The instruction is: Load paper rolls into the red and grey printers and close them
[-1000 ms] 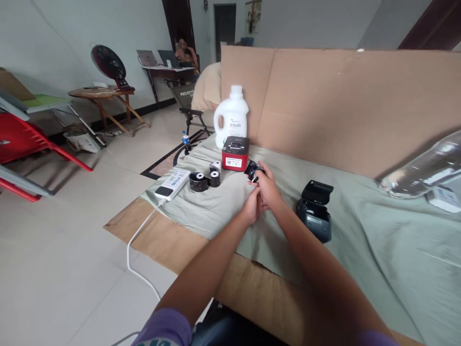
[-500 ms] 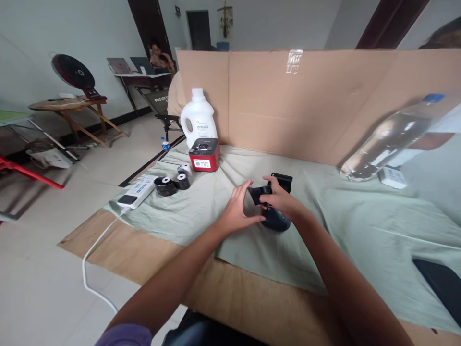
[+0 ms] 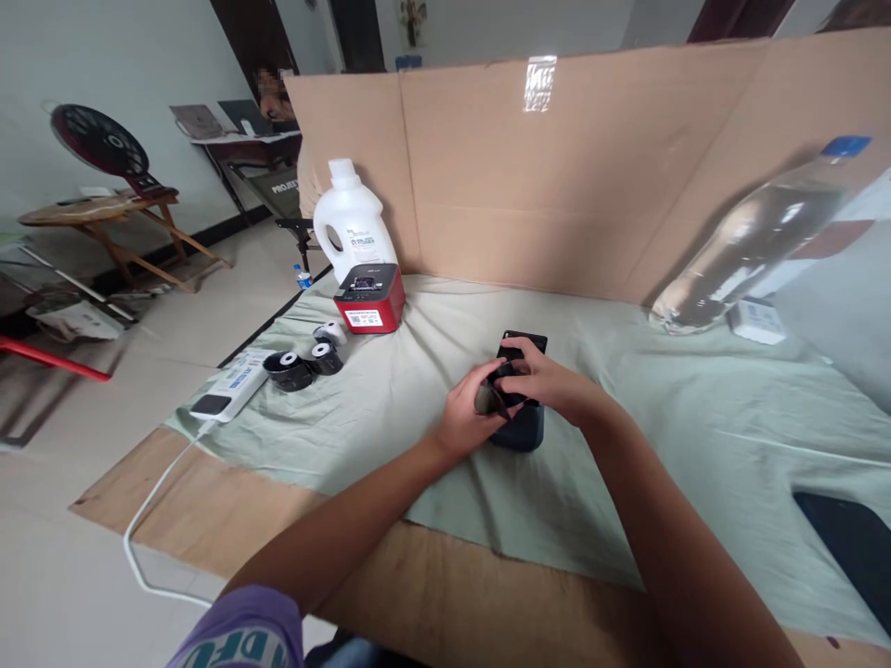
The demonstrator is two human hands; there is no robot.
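A dark blue-black small printer (image 3: 519, 429) with its lid up sits on the grey-green cloth (image 3: 390, 399) in the middle of the table. Both hands meet over its open top. My left hand (image 3: 465, 416) holds a small black roll-like part (image 3: 488, 399) at the printer's left side. My right hand (image 3: 544, 378) reaches in from the right, fingers closed on the same black part above the printer's opening. The lid's upper edge (image 3: 524, 338) shows just behind my fingers. Much of the printer is hidden by my hands.
A red-and-black printer (image 3: 368, 298) and a white jug (image 3: 352, 225) stand at the back left. Two black rolls (image 3: 289, 370) and a small white roll (image 3: 329, 331) lie beside a white power strip (image 3: 228, 388). A cardboard wall (image 3: 557, 176) backs the table; a clear bottle (image 3: 755, 239) leans right.
The black part came down from near the red printer to the dark printer; both hands have closed in on it over the open top. The view has swung right.
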